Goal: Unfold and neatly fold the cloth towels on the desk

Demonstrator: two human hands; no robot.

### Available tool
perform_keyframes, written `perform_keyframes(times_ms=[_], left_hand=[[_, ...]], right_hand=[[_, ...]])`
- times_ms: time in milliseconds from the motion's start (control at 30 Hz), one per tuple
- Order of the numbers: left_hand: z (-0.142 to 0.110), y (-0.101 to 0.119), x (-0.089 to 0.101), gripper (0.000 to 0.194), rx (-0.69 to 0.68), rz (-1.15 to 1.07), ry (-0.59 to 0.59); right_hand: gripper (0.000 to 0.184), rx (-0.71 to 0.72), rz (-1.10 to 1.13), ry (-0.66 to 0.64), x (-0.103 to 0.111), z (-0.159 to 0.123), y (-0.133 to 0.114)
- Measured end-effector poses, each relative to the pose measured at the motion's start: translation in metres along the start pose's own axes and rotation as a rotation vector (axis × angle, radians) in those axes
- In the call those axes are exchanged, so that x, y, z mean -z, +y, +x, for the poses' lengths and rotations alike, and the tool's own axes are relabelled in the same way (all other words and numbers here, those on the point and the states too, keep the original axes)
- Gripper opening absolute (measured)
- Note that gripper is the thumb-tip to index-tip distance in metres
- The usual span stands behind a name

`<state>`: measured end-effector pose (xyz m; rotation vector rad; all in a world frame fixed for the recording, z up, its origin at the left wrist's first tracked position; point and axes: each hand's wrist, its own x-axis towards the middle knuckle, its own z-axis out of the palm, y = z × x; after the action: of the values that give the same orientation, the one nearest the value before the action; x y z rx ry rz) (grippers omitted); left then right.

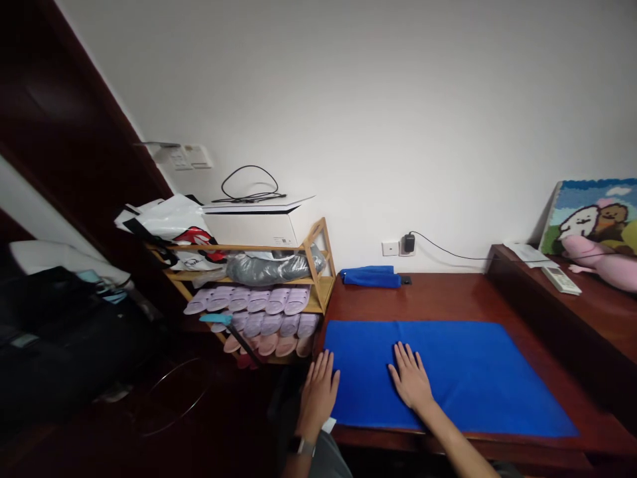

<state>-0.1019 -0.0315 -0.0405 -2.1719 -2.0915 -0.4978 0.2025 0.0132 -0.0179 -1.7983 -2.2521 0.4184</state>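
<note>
A blue cloth (478, 378) lies spread flat on the reddish-brown wooden desk (438, 295), with faint creases across it. My right hand (412, 380) rests palm down on the cloth, left of its middle, fingers stretched out. At the cloth's left edge is my left hand (319, 392), also palm down with fingers extended; it wears a band on the wrist. Neither hand holds anything. Behind the spread cloth, against the wall, a folded blue cloth (371, 276) lies at the desk's back left corner.
Left of the desk stands a wooden shoe rack (326, 292) with several slippers (269, 300) and a white box (253, 229) on top. A black plug (409, 243) sits in the wall socket. On the raised right side are a remote control (561, 280) and a pink plush toy (604, 262).
</note>
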Motion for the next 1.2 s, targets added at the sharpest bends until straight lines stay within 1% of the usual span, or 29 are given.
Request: perform_keyframes(times_ms=[100,200,300,367,400,433,467,533,567,633,733,800,833,867,933,1067,1200], left_hand=[[0.057,0.019,0.0,0.06,-0.063,-0.049,-0.06],[0.103,0.029,-0.01,0.059,-0.08,-0.062,-0.125],[0.125,0.023,-0.025,0.059,-0.086,-0.062,-0.143],[0.131,0.014,-0.032,0.06,-0.091,-0.066,-0.156],[0.132,0.009,-0.035,0.061,-0.095,-0.068,-0.164],[0.133,0.005,-0.037,0.061,-0.103,-0.069,-0.17],[0.133,0.002,-0.038,0.062,-0.11,-0.069,-0.174],[0.134,-0.001,-0.039,0.062,-0.115,-0.057,-0.177],[0.134,-0.001,-0.039,0.062,-0.11,-0.045,-0.176],[0.135,0.0,-0.04,0.061,-0.091,-0.014,-0.166],[0.136,0.002,-0.043,0.06,-0.073,0.019,-0.148],[0.138,0.002,-0.043,0.061,-0.063,0.029,-0.156],[0.139,0.002,-0.043,0.061,-0.058,0.031,-0.166],[0.14,0.001,-0.042,0.063,-0.054,0.033,-0.177],[0.144,-0.001,-0.04,0.064,-0.054,0.033,-0.198],[0.147,-0.007,-0.038,0.061,-0.07,0.024,-0.184],[0.146,-0.009,-0.041,0.061,-0.07,0.018,-0.156]], right_hand=[[0.073,0.017,-0.002,-0.053,0.008,0.026,-0.021],[0.073,0.074,-0.003,-0.104,0.008,0.055,-0.046],[0.072,0.096,-0.009,-0.137,0.001,0.079,-0.065],[0.072,0.09,-0.015,-0.136,-0.005,0.091,-0.065],[0.072,0.084,-0.019,-0.127,-0.006,0.095,-0.059],[0.072,0.071,-0.026,-0.117,-0.007,0.098,-0.049],[0.072,0.049,-0.039,-0.106,-0.005,0.1,-0.034],[0.073,-0.032,-0.088,-0.077,0.003,0.099,0.011],[0.073,-0.086,-0.12,-0.065,0.01,0.097,0.04],[0.074,-0.211,-0.183,-0.048,0.027,0.088,0.107],[0.077,-0.406,-0.21,-0.034,0.053,0.066,0.207],[0.079,-0.512,-0.199,-0.019,0.065,0.051,0.26],[0.08,-0.55,-0.192,-0.006,0.069,0.044,0.28],[0.081,-0.576,-0.186,0.007,0.071,0.039,0.294],[0.083,-0.6,-0.181,0.026,0.072,0.034,0.309],[0.084,-0.618,-0.189,0.019,0.07,0.033,0.308],[0.083,-0.605,-0.205,0.053,0.074,0.031,0.31]])
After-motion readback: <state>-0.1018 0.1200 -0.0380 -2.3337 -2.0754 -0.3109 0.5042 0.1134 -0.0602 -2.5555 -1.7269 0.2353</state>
